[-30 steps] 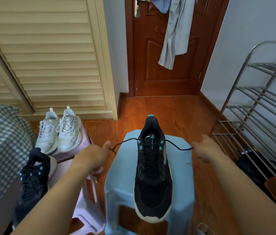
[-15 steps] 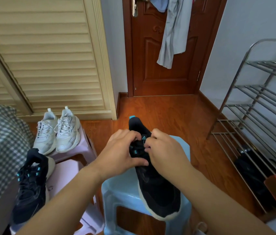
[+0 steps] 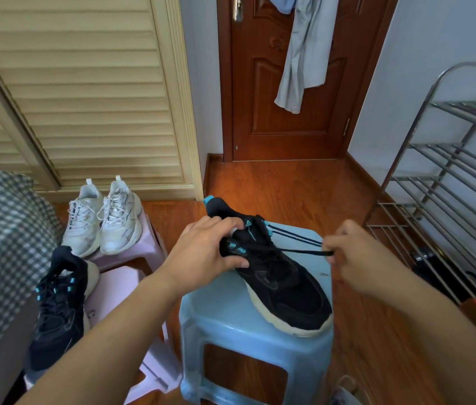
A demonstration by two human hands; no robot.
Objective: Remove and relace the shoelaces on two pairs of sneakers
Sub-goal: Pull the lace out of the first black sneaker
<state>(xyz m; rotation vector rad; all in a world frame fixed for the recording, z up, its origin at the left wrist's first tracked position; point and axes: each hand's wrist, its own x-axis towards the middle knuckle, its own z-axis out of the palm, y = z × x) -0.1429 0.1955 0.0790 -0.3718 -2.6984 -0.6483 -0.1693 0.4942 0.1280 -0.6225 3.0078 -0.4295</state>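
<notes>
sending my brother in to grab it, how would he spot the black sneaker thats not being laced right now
Start at the louvred closet doors and come down to the pink stools below them. The spare black sneaker lies on the nearer stool, next to the checked fabric. Unlike the white pair behind it, it is black with teal eyelets.

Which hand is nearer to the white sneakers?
Left. The left hand grips the black sneaker, just right of the white sneakers; the right hand pulls the lace farther right.
</notes>
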